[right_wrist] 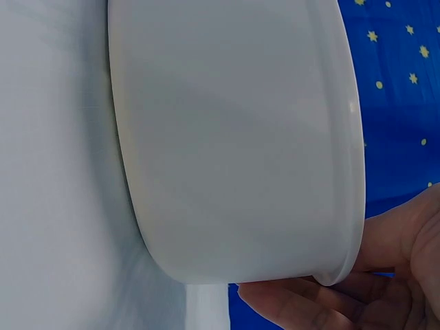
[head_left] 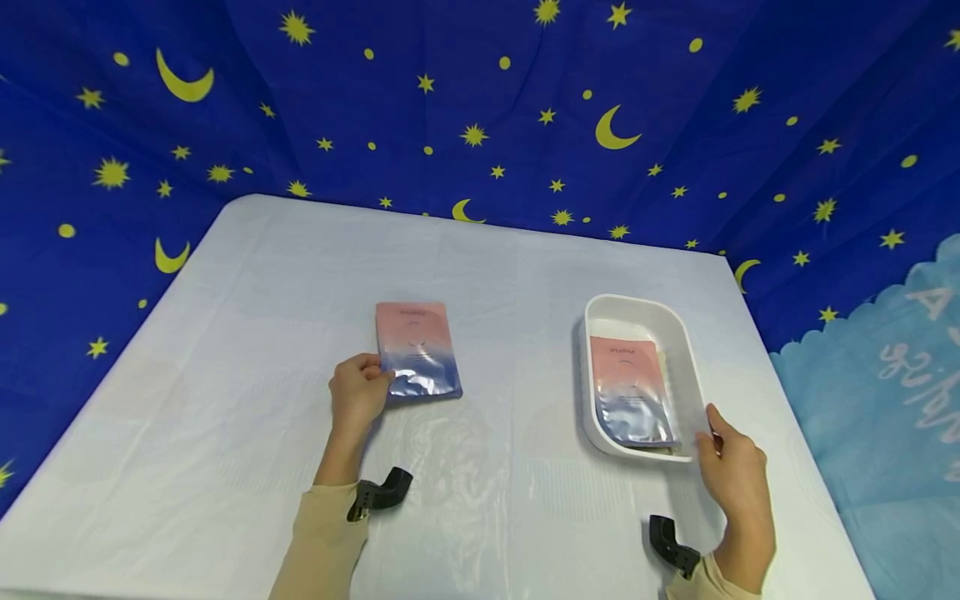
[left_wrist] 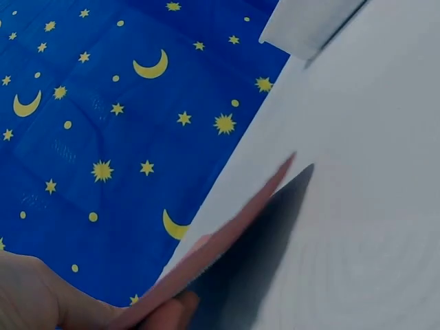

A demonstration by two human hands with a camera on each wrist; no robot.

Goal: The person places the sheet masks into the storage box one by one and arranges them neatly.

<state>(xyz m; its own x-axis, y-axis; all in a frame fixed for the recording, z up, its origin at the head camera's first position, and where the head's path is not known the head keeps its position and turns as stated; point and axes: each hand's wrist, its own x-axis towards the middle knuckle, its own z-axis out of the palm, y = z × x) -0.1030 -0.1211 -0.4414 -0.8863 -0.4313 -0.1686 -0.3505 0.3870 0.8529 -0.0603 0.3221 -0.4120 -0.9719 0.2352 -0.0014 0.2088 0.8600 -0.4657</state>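
A flat pink-to-blue foil packet [head_left: 417, 346] is in the middle of the table in the head view. My left hand [head_left: 360, 390] pinches its left edge. In the left wrist view the packet [left_wrist: 220, 244] appears edge-on, tilted up from the table, with thumb and fingers on either side. To the right stands a white plastic tub [head_left: 678, 342], which holds a matching packet [head_left: 632, 392] with a pale edge of something under it. My right hand [head_left: 735, 467] grips the tub's near right corner. In the right wrist view its fingers curl around the tub's wall [right_wrist: 234, 137] and rim.
A white cloth covers the table [head_left: 225, 333]. Behind it hangs a dark blue curtain [head_left: 450, 100] with yellow moons and stars. A light blue cloth with white lettering [head_left: 900, 417] hangs along the right side. Black camera mounts [head_left: 382, 492] sit on both wrists.
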